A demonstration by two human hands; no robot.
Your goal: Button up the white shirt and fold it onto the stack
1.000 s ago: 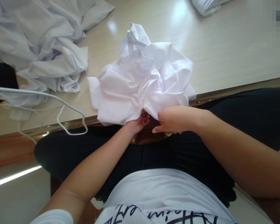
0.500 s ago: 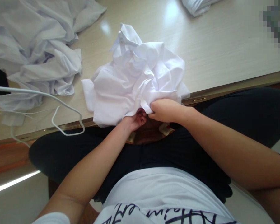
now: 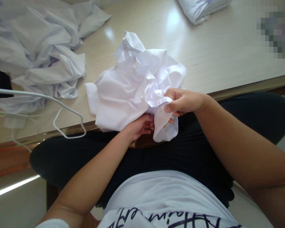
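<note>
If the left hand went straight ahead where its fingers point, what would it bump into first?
Probably the left hand would meet the flap of white cloth that hangs from the right hand, though the depth between them is hard to judge.

Near mid-frame, the white cloth (image 3: 121,95) covers part of the left hand (image 3: 141,128) and some fingers of the right hand (image 3: 186,100); whether the left one grips anything cannot be told. Upper left, a fabric pile (image 3: 45,47) runs out of frame, as does a folded bundle (image 3: 199,11) at the top. Upper right, an object (image 3: 277,31) is pixelated beyond recognition. The bottom edge crops the shirt lettering (image 3: 190,220).
</note>
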